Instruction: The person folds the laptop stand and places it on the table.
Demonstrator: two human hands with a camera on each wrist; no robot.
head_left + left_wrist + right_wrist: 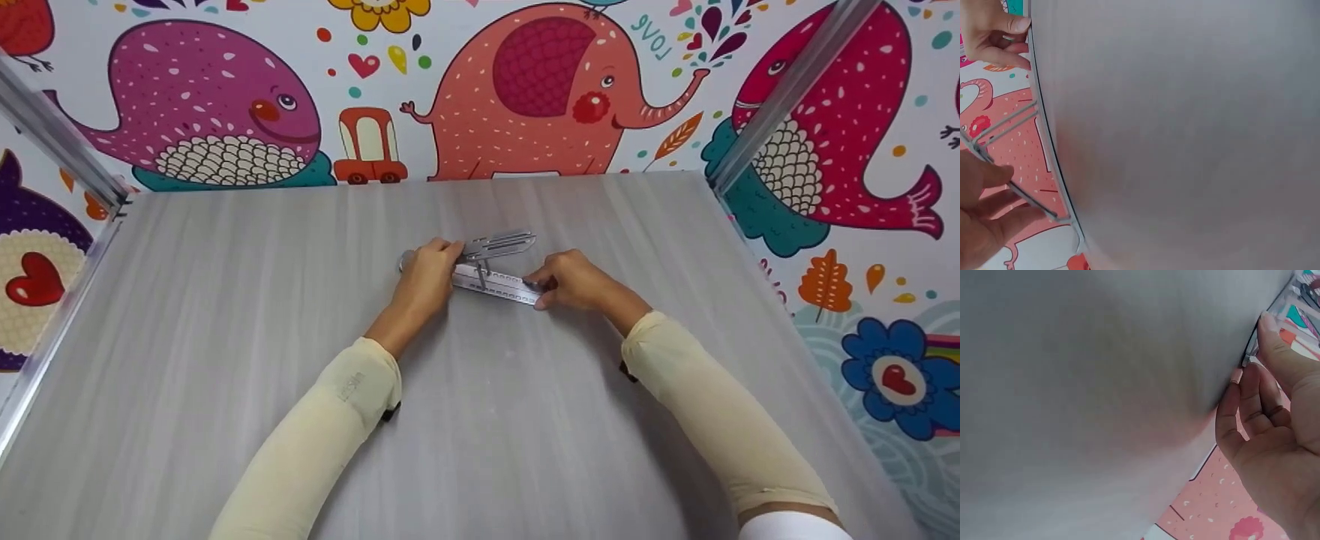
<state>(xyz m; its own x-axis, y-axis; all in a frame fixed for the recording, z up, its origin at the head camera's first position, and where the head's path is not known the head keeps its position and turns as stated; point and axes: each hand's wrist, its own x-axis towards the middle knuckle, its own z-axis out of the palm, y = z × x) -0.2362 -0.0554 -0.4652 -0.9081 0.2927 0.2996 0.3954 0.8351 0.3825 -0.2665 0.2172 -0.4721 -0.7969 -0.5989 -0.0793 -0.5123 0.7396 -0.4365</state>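
A silvery folding metal stand (487, 283) lies on the table, its long base marked by two rows of small slots. Its slotted upper arm (504, 244) is raised at an angle, with a thin wire strut (1005, 126) between arm and base. My left hand (429, 274) grips the arm close to the hinged end, thumb on one side and fingers on the other. At the base's opposite end, my right hand (576, 281) pinches the tip between thumb and fingers. The hinged end is partly hidden behind the left hand.
A grey streaked table (480, 420) spreads beneath both hands. Metal posts (795, 97) rise at its back corners, and a wall with cartoon animals (225, 97) stands behind. A metal rail (56, 330) runs along the left edge.
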